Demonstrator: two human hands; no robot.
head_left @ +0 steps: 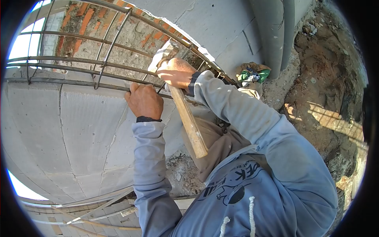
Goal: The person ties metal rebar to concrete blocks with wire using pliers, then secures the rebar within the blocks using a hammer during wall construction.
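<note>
A cage of steel reinforcing bars (75, 60), tied with stirrups, lies along the top of a grey block wall (90, 130). My left hand (145, 101) is closed, its fingers curled over the lower bar at the wall's top edge. Just above it and to the right, my right hand (177, 73) is wrapped round the upper end of a hammer (188, 122), close under its head. The hammer's wooden handle slants down towards my body, and its pale, dusty head sits over the bars. My fingers partly hide the head.
Rough brickwork (85, 27) shows behind the cage. Large grey pipes (272, 31) stand against another block wall at upper right, with a crumpled green and white bag (252, 75) near their foot. Rubble and soil (319, 75) lie at right; bamboo poles (98, 225) cross lower left.
</note>
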